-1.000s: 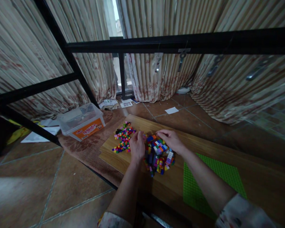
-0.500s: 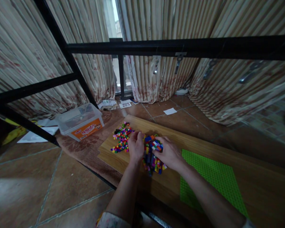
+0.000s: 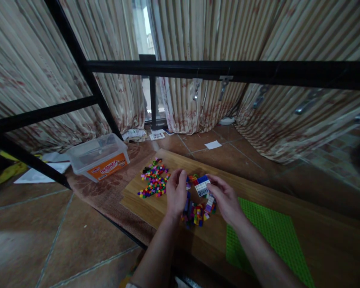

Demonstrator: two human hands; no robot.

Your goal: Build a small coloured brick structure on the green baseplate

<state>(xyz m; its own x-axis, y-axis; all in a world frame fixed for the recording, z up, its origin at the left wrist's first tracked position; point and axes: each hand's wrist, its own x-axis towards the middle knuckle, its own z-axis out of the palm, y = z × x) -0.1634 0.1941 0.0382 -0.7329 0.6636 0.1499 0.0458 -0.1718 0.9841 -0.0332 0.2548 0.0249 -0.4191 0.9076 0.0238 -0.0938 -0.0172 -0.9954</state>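
Note:
My right hand (image 3: pixel 225 198) pinches a block made of small white and blue toy bricks (image 3: pixel 202 186), its white studded face turned toward me. Across from it, my left hand (image 3: pixel 177 192) is raised with fingers loosely curved and thumb apart. No brick shows in it. Beneath and between both hands lies a pile of larger coloured bricks (image 3: pixel 197 214), partly covered by the left hand. Left of that hand is a spread of small loose bricks (image 3: pixel 156 182) in mixed colours.
A green studded baseplate (image 3: pixel 267 228) lies on the wooden board (image 3: pixel 144 206), right of my right hand. A clear plastic tub with an orange label (image 3: pixel 108 166) stands at the left on a brown cloth (image 3: pixel 93 190). A black metal rail (image 3: pixel 174 68) runs across behind the board.
My right hand has shifted slightly right and lifted the block, turning its white face toward me. My left hand has moved a little to the right and lower. The camera view has tilted slightly.

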